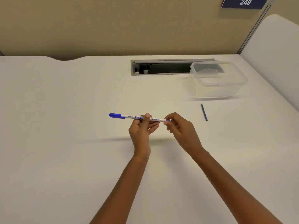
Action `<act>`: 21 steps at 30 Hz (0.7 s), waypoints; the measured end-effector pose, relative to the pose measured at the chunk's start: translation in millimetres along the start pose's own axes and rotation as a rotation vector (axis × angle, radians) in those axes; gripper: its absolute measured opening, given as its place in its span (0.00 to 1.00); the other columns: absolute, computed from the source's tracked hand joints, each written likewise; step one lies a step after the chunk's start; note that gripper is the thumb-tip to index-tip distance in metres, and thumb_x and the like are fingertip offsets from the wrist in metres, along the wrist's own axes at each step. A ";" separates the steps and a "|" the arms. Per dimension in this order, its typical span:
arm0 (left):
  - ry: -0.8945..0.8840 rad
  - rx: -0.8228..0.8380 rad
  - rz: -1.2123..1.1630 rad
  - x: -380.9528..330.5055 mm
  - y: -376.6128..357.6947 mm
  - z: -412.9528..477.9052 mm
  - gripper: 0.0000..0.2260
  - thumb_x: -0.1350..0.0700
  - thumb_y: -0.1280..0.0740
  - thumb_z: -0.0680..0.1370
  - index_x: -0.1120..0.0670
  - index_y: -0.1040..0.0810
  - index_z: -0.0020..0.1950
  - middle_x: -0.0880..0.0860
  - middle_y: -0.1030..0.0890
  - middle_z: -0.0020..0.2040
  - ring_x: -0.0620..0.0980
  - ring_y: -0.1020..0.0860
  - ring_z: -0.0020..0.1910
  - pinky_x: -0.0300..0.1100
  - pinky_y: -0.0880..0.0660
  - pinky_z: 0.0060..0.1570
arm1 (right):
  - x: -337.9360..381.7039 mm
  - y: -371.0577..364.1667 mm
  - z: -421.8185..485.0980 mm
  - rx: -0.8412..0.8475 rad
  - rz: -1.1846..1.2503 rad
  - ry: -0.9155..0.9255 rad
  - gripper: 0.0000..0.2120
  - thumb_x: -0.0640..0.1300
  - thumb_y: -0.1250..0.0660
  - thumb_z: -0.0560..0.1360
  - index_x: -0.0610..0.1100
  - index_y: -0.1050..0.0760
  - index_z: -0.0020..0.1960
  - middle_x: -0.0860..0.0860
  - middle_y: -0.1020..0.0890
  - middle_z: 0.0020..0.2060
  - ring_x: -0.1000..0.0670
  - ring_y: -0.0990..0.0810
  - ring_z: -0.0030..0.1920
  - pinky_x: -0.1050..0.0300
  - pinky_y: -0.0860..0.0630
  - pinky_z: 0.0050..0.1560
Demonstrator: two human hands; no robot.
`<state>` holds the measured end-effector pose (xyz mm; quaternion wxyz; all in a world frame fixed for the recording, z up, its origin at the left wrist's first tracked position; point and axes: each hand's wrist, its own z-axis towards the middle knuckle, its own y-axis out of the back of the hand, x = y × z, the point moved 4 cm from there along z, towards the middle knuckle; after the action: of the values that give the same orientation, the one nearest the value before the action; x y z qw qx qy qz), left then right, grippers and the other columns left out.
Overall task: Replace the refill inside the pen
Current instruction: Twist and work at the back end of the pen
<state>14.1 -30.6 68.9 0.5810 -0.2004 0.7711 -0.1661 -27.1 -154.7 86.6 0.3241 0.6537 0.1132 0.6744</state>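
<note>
A white whiteboard pen (129, 116) with a blue cap on its left end is held level above the white table (64, 110). My left hand (141, 128) grips the barrel near its middle, thumb on top. My right hand (179, 126) pinches the pen's small blue right end (167, 120) between thumb and fingertips. A dark blue refill stick (204, 112) lies loose on the table to the right of my hands, apart from them.
A clear plastic container (216, 79) with a lid stands at the back right, partly over a grey cable slot (161, 67) in the table. A beige partition wall runs along the back edge.
</note>
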 end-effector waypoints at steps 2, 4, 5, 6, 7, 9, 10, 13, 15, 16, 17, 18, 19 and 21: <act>0.004 0.006 0.002 0.9 -1.1 -1.1 0.05 0.60 0.36 0.77 0.57 0.24 0.41 0.51 0.19 0.32 0.45 0.18 0.30 0.35 0.21 0.34 | 2.5 4.0 1.1 -0.047 -0.099 0.057 0.05 0.44 0.38 0.76 0.44 0.25 0.47 0.57 0.24 0.30 0.58 0.24 0.35 0.61 0.29 0.38; 0.005 0.017 0.006 1.2 -2.5 -2.0 0.05 0.60 0.37 0.77 0.58 0.24 0.41 0.53 0.19 0.34 0.45 0.18 0.30 0.35 0.21 0.34 | 2.5 6.0 2.4 -0.047 -0.130 0.061 0.05 0.43 0.38 0.76 0.44 0.24 0.44 0.55 0.25 0.29 0.53 0.24 0.35 0.57 0.29 0.38; 0.004 0.025 0.011 0.8 -3.2 -2.1 0.06 0.60 0.37 0.77 0.58 0.24 0.41 0.54 0.20 0.35 0.45 0.18 0.31 0.35 0.20 0.34 | 1.5 6.8 3.0 -0.037 -0.111 0.042 0.06 0.43 0.39 0.76 0.45 0.24 0.42 0.55 0.26 0.27 0.53 0.25 0.33 0.57 0.30 0.37; 0.003 0.034 0.017 0.4 -3.9 -1.9 0.06 0.60 0.37 0.77 0.58 0.24 0.41 0.55 0.20 0.36 0.45 0.18 0.31 0.35 0.20 0.35 | -0.1 7.0 3.1 -0.029 -0.068 0.014 0.09 0.42 0.39 0.76 0.48 0.25 0.38 0.56 0.27 0.24 0.54 0.27 0.29 0.60 0.32 0.35; 0.002 0.044 0.022 0.0 -4.3 -1.9 0.06 0.60 0.37 0.77 0.58 0.24 0.41 0.56 0.20 0.37 0.45 0.18 0.31 0.35 0.20 0.35 | -1.4 6.5 3.3 -0.025 -0.011 -0.017 0.12 0.42 0.39 0.76 0.50 0.26 0.34 0.56 0.28 0.20 0.55 0.30 0.27 0.62 0.34 0.32; 0.005 0.064 0.024 0.3 -5.4 -2.2 0.06 0.60 0.38 0.77 0.58 0.24 0.41 0.56 0.20 0.38 0.45 0.18 0.32 0.35 0.20 0.35 | -2.4 4.0 3.2 -0.019 0.129 -0.093 0.18 0.43 0.40 0.77 0.49 0.30 0.29 0.55 0.31 0.17 0.56 0.35 0.22 0.65 0.38 0.27; 0.006 0.072 0.025 1.0 -5.8 -2.7 0.06 0.60 0.38 0.78 0.58 0.24 0.41 0.56 0.20 0.38 0.45 0.18 0.32 0.35 0.20 0.35 | -2.9 2.4 3.4 -0.018 0.229 -0.148 0.19 0.44 0.41 0.78 0.47 0.31 0.28 0.54 0.33 0.16 0.56 0.37 0.21 0.65 0.40 0.26; 0.000 0.062 0.039 3.3 -4.8 -3.2 0.06 0.61 0.38 0.77 0.58 0.24 0.41 0.55 0.20 0.38 0.45 0.18 0.32 0.35 0.21 0.35 | -8.9 -7.1 3.8 0.093 0.635 -0.477 0.21 0.46 0.43 0.78 0.45 0.36 0.27 0.56 0.37 0.17 0.57 0.42 0.18 0.65 0.43 0.23; -0.002 0.043 0.041 4.2 -2.1 -2.8 0.05 0.61 0.37 0.77 0.58 0.24 0.41 0.55 0.20 0.38 0.45 0.18 0.32 0.35 0.21 0.34 | -10.2 -13.5 0.3 0.230 0.850 -0.682 0.21 0.49 0.42 0.77 0.46 0.39 0.26 0.57 0.40 0.16 0.57 0.43 0.17 0.65 0.43 0.21; -0.001 0.031 0.039 4.7 -0.4 -2.2 0.05 0.61 0.37 0.77 0.58 0.24 0.42 0.55 0.21 0.38 0.45 0.18 0.31 0.35 0.21 0.34 | -11.0 -14.3 -1.1 0.264 0.871 -0.710 0.22 0.50 0.42 0.77 0.46 0.39 0.26 0.56 0.40 0.16 0.56 0.42 0.17 0.66 0.42 0.22; -0.001 0.020 0.035 4.6 1.3 -1.7 0.05 0.61 0.37 0.77 0.58 0.24 0.42 0.55 0.21 0.38 0.45 0.18 0.31 0.35 0.21 0.34 | -12.2 -14.0 -1.5 0.269 0.824 -0.690 0.23 0.52 0.42 0.77 0.46 0.37 0.25 0.56 0.38 0.16 0.56 0.41 0.18 0.66 0.40 0.23; -0.002 0.008 0.030 4.4 2.8 -1.0 0.05 0.61 0.37 0.77 0.59 0.24 0.42 0.55 0.21 0.37 0.45 0.18 0.31 0.34 0.21 0.34 | -13.1 -13.2 -1.2 0.252 0.719 -0.630 0.23 0.54 0.42 0.77 0.46 0.33 0.26 0.55 0.36 0.17 0.55 0.38 0.19 0.65 0.37 0.25; -0.001 -0.001 0.024 4.0 4.0 -0.2 0.05 0.61 0.37 0.77 0.59 0.24 0.42 0.55 0.21 0.37 0.45 0.18 0.31 0.34 0.21 0.33 | -11.8 -12.5 -0.9 0.224 0.597 -0.554 0.22 0.55 0.43 0.77 0.45 0.30 0.28 0.55 0.33 0.18 0.55 0.35 0.20 0.64 0.34 0.28; 0.003 -0.011 0.017 2.9 5.0 0.6 0.05 0.61 0.36 0.77 0.59 0.24 0.42 0.56 0.21 0.37 0.45 0.18 0.31 0.34 0.21 0.33 | -10.8 -11.8 -0.6 0.140 0.425 -0.404 0.17 0.53 0.44 0.78 0.47 0.25 0.36 0.53 0.27 0.23 0.57 0.29 0.22 0.62 0.31 0.33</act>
<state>13.4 -27.7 63.9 0.5802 -0.1968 0.7745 -0.1571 -25.0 -151.8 71.0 0.1459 0.8046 -0.0466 0.5737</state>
